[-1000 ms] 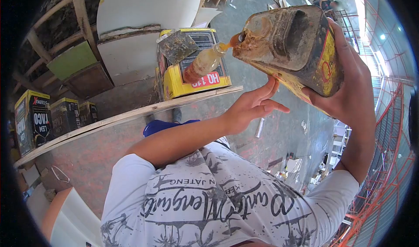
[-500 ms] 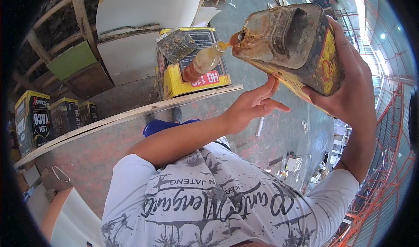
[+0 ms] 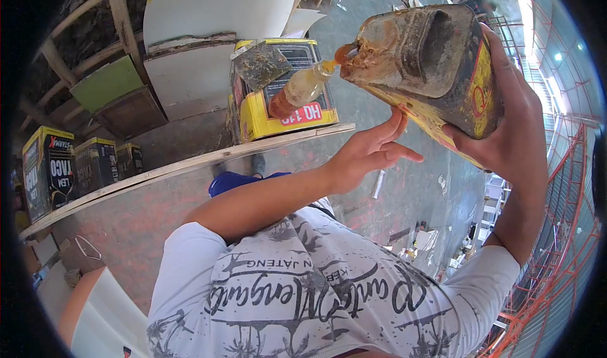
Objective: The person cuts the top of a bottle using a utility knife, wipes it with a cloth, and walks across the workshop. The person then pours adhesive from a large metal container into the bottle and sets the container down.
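My right hand [image 3: 515, 127] is wrapped round the far end of a stained yellow-and-black metal can [image 3: 411, 61], which lies tilted on its side with its spout [image 3: 346, 54] low. Orange liquid runs from that spout into the mouth of a clear glass bottle [image 3: 302, 89]. The bottle leans, reddish brown in its lower part, in front of a yellow-and-black tin [image 3: 284, 121] marked HQ. My left hand [image 3: 373, 152] has its fingers apart, one fingertip touching the can's lower edge, and grips nothing.
A wooden plank edge [image 3: 190, 163] runs beneath the HQ tin. Several black-and-yellow tins [image 3: 54, 168] stand at the left. A dirty scraper-like plate [image 3: 260, 65] rests on the HQ tin. White boards [image 3: 215, 10] are behind, and red metal framework [image 3: 563, 219] is at the right.
The whole view has shifted slightly. The can and both hands keep nearly the same pose, and the orange liquid is still flowing into the bottle.
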Available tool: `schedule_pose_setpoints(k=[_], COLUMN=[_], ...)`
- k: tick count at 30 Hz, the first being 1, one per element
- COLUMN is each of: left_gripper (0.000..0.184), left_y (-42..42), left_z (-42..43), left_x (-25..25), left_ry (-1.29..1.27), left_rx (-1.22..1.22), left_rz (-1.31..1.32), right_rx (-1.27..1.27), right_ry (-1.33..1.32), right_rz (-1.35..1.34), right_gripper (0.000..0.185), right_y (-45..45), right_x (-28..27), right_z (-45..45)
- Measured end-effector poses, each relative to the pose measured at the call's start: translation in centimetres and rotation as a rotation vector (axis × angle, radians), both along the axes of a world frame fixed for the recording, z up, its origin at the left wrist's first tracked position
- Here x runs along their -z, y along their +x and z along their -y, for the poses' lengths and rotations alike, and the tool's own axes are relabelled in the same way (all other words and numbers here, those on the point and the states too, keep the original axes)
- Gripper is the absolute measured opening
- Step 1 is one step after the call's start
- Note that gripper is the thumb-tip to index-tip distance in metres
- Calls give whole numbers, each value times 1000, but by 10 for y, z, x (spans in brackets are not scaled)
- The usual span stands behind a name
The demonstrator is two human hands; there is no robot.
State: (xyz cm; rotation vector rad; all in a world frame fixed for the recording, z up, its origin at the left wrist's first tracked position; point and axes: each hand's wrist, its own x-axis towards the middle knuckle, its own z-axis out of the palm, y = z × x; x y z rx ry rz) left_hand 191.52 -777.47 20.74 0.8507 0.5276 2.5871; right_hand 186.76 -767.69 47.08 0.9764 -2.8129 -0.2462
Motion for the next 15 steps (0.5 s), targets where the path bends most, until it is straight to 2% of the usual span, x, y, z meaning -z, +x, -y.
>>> schedule_pose_setpoints(k=[15], left_gripper=[86], left_y=[-1], left_z=[3], left_x=[-4], left_ry=[-38], left_rx=[33], left_rz=[21], right_rx=[36], right_ry=[-6], right_rz=[30], right_gripper=[112], right_y=[0], right_x=[-1], right_z=[-3])
